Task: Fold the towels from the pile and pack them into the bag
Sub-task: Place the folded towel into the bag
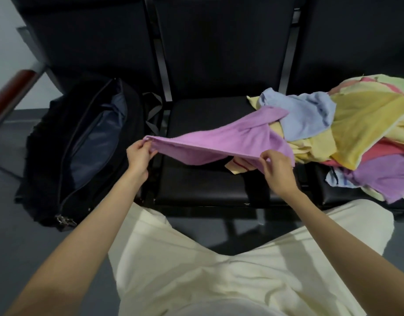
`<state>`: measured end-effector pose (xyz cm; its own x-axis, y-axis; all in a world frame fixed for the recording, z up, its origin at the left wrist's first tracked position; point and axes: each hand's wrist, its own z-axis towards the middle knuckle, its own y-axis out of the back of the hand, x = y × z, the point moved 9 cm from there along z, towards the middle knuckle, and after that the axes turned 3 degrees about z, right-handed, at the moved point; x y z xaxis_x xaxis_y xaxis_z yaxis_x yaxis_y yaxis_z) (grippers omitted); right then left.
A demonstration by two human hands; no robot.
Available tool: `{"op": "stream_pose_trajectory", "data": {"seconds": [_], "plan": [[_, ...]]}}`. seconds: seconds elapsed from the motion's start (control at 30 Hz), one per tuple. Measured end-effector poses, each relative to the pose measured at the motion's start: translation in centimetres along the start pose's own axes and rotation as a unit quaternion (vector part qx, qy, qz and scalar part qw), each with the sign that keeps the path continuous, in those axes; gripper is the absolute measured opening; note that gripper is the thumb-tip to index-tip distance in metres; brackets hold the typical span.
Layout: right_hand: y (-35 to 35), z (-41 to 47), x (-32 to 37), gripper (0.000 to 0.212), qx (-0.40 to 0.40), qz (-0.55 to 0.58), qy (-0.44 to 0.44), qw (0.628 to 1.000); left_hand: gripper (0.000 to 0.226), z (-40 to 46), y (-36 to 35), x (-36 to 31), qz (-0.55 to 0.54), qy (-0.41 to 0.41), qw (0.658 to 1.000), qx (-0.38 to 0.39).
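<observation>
Nearest, cream trousers (219, 281), seated facing a row of black seats. Left hand (139, 156) pinching one corner of a lilac towel (219, 140); right hand (276, 169) pinching the same near edge further right. Edge pulled taut between the two, probably to square the cloth before a first fold. Far end of the towel trailing onto the pile (356, 133) at right, so not yet lifted free. Pile of loose yellow, blue, pink and purple towels heaped on the right seat, within easy reach of the right hand. Middle seat cushion (196, 179) under the towel, likely the folding surface. Black bag (82, 151) on the left seat, zip open, ready for packing; contents hard to tell. Behind, dark seat backs (219, 42); grey floor at left.
</observation>
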<state>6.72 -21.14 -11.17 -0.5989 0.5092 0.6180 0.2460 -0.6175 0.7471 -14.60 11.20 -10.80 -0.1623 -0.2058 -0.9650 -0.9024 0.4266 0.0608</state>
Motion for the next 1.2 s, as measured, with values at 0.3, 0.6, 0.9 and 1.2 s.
{"op": "stream_pose_trajectory", "data": {"seconds": [0.3, 0.6, 0.9, 1.2], "plan": [[-2.7, -0.5, 5.2, 0.015, 0.088, 0.056, 0.044, 0.994, 0.050, -4.4, -8.2, 5.3, 0.289, -0.067, 0.933, 0.204], [-3.4, -1.3, 5.8, 0.007, 0.123, 0.156, 0.023, 0.980, 0.012, -9.1, -14.6, 6.6, 0.225, -0.087, 0.910, 0.338], [-3.3, -1.2, 5.6, 0.006, 0.119, 0.213, -0.003, 0.970, 0.041, -8.1, -13.3, 5.3, 0.250, -0.145, 0.894, 0.342], [-3.3, -1.0, 6.4, 0.020, 0.144, 0.249, -0.006, 0.958, 0.005, -9.1, -16.3, 4.9, 0.237, -0.103, 0.893, 0.369]]}}
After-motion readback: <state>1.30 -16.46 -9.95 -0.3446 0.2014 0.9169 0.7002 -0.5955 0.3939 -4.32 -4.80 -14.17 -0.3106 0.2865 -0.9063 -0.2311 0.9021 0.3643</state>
